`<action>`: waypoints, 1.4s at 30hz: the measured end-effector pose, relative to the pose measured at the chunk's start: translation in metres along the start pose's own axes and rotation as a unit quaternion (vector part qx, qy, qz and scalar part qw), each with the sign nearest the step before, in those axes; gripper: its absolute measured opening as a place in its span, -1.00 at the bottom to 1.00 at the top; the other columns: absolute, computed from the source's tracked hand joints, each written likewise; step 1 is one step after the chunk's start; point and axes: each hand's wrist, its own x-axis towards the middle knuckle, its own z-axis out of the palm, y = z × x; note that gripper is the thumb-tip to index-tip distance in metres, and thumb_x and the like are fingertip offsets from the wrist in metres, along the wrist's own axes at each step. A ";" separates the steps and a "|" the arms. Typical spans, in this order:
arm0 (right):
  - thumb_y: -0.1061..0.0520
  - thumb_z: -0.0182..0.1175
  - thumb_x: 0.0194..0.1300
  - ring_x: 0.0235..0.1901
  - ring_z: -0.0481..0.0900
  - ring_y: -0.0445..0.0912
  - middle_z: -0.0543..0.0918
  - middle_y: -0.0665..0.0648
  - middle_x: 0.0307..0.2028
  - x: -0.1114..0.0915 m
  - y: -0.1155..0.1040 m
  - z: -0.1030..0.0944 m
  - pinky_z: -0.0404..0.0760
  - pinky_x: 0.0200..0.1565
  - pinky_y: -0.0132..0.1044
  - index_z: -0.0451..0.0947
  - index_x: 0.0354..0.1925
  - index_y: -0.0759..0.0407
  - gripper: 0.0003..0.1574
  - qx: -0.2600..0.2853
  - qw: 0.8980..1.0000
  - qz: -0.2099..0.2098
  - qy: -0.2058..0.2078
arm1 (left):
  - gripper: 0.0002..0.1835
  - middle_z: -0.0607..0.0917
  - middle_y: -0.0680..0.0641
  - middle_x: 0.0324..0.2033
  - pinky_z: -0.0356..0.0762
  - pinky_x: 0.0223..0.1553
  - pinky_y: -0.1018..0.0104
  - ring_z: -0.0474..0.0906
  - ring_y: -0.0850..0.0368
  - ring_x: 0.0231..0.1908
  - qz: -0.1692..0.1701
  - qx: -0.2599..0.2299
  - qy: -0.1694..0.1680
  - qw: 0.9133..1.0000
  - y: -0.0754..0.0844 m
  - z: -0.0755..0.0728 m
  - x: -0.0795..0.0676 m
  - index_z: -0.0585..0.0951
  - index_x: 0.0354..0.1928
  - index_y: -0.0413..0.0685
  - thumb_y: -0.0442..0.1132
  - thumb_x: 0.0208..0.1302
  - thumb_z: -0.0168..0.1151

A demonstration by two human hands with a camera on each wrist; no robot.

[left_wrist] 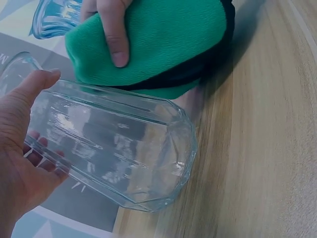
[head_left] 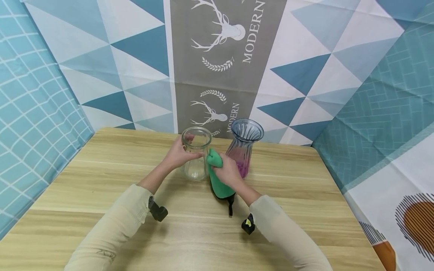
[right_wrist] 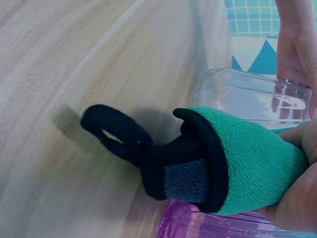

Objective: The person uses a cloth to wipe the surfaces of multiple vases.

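Note:
My left hand grips a clear glass vase near its neck, thumb on one side and fingers curled around the other. The vase stands upright, and its faceted lower body shows in the left wrist view. My right hand pinches a folded green cloth with black edging, held close against the vase's right side. A black loop hangs from the cloth's lower end, beside a dark grey patch of its other face. Just behind the right hand stands a second vase, ribbed, blue at the flared top and purple below.
The wooden table ends close behind both vases, at a patterned curtain with deer prints. Dark wrist-camera mounts stick out below both sleeves. Blue tiled-pattern fabric borders the left side.

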 end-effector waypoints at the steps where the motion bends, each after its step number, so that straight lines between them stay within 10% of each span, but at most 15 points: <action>1: 0.19 0.26 0.16 -0.14 0.59 0.05 0.65 0.22 -0.11 0.000 -0.001 0.000 0.60 -0.14 -0.07 0.46 0.13 0.18 -0.47 0.003 1.000 -0.001 0.005 | -0.14 0.36 -0.29 0.23 0.20 0.30 -0.14 0.23 -0.18 0.30 -0.001 0.002 0.000 1.000 0.001 0.000 0.000 0.27 0.25 -0.24 -0.11 -0.06 0.49; 13: 0.20 0.26 0.16 -0.05 0.57 0.04 0.62 0.18 0.00 0.006 -0.012 -0.006 0.56 -0.03 -0.04 0.40 0.23 0.07 -0.35 0.030 0.998 -0.027 0.045 | -0.15 0.42 -0.24 0.20 0.27 0.28 -0.08 0.30 -0.14 0.26 -0.016 0.006 -0.008 1.000 0.001 -0.003 0.001 0.29 0.25 -0.24 -0.14 -0.08 0.49; 42: 0.21 0.26 0.15 -0.09 0.60 0.06 0.65 0.22 -0.09 -0.003 0.003 0.007 0.58 -0.07 -0.04 0.40 0.21 0.16 -0.37 -0.033 0.999 0.003 -0.022 | -0.08 0.37 -0.25 0.26 0.26 0.29 -0.09 0.26 -0.14 0.30 -0.011 0.009 0.000 1.000 0.000 0.000 -0.001 0.25 0.30 -0.21 -0.08 -0.08 0.50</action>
